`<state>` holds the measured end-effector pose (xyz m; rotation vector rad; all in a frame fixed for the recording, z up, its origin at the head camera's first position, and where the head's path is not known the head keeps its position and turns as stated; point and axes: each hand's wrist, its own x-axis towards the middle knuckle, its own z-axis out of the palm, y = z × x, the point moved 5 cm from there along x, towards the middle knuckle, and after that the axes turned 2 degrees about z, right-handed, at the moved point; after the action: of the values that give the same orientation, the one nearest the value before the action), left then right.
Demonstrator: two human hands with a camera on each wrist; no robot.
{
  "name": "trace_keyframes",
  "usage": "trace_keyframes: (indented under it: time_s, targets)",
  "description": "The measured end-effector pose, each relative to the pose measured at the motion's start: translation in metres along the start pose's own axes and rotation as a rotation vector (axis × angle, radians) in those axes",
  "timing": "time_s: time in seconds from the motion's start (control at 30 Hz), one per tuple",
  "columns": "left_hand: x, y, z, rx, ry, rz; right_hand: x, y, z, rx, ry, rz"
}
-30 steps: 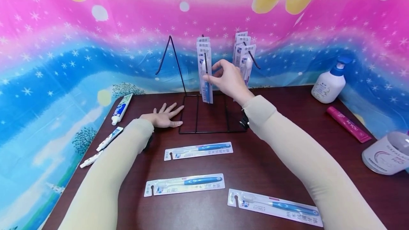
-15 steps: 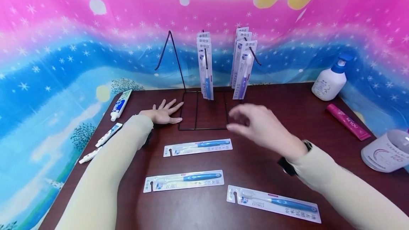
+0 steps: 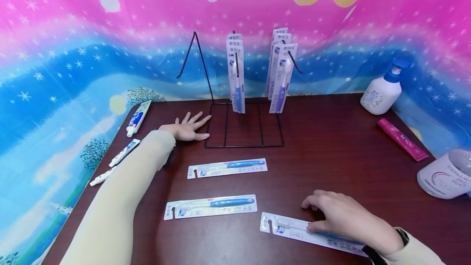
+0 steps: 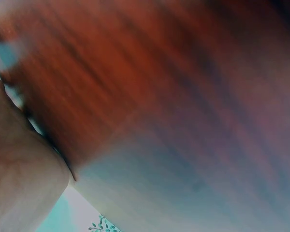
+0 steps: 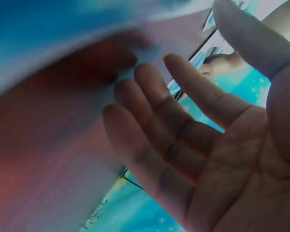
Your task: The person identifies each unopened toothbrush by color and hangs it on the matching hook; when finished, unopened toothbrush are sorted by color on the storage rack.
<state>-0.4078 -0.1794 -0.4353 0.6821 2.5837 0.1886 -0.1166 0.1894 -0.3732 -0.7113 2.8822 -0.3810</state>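
Observation:
My left hand (image 3: 187, 129) lies on the table with its fingers spread, fingertips right at the left side of a black wire display rack (image 3: 243, 147). At the front right, my right hand (image 3: 344, 216) hovers over a packaged toothbrush (image 3: 290, 229) with a blue handle, hiding part of it. In the right wrist view its fingers (image 5: 183, 128) are loosely bent, with nothing in the palm. Two more blue packaged toothbrushes lie flat: one nearer (image 3: 209, 207), one farther back (image 3: 228, 168). Blue packs (image 3: 238, 89) hang on the rack's middle hook, purple packs (image 3: 281, 89) on the right one.
The rack's left hook (image 3: 185, 56) bears nothing. Toothpaste tubes (image 3: 139, 118) line the left edge. On the right stand a white pump bottle (image 3: 382, 93) and a white cup (image 3: 443, 177), with a pink tube (image 3: 402, 140) lying between. A patterned cloth backdrop (image 3: 147, 52) surrounds the table.
My right hand has let go of the blue pack on the middle hook and come down toward the front-right toothbrush. The left hand stays beside the rack.

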Motion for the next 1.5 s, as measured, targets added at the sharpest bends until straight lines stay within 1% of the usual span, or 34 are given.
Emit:
trace_keyframes:
  time_s: [0.07, 0.17, 0.23, 0.33, 0.5, 0.63, 0.77, 0.97, 1.1, 1.2, 1.3, 1.4, 1.5]
  targets:
    - [-0.002, 0.001, -0.001, -0.012, 0.009, 0.017, -0.004, -0.002, 0.004, -0.023, 0.023, 0.005]
    - [-0.004, 0.003, -0.003, -0.019, 0.021, 0.031, -0.008, -0.009, 0.008, -0.068, 0.073, -0.01]
    - [-0.005, 0.002, -0.003, -0.023, 0.019, 0.029, -0.009, -0.013, 0.01, -0.086, 0.101, -0.031]
    - [0.0, -0.003, 0.0, -0.021, 0.009, 0.008, -0.01, -0.018, 0.012, -0.088, 0.123, -0.041]
    - [0.011, -0.013, 0.005, -0.013, 0.008, -0.02, -0.01, -0.023, 0.013, -0.067, 0.106, -0.039]
    - [0.014, -0.015, 0.006, -0.018, 0.011, -0.02, -0.009, -0.024, 0.013, -0.078, 0.106, -0.036]
    - [0.011, -0.013, 0.004, -0.021, 0.006, -0.022, -0.006, -0.023, 0.013, -0.073, 0.097, -0.045]
    - [0.0, -0.001, -0.001, -0.017, 0.013, 0.014, -0.001, -0.017, 0.012, -0.072, 0.051, -0.03]
    - [-0.004, 0.002, -0.002, 0.0, 0.021, 0.021, 0.002, -0.015, 0.004, -0.105, 0.09, -0.027]
    - [-0.003, 0.002, -0.002, 0.011, 0.026, 0.02, 0.007, -0.01, -0.005, -0.09, 0.132, -0.018]
    - [-0.004, 0.003, -0.003, 0.008, 0.027, 0.018, 0.015, -0.003, -0.018, -0.033, 0.135, 0.032]
    - [-0.003, 0.003, -0.003, -0.013, 0.022, 0.017, 0.025, 0.003, -0.036, 0.042, 0.142, 0.082]
    - [-0.002, 0.001, -0.001, -0.036, 0.015, 0.018, 0.036, 0.007, -0.054, 0.123, 0.171, 0.108]
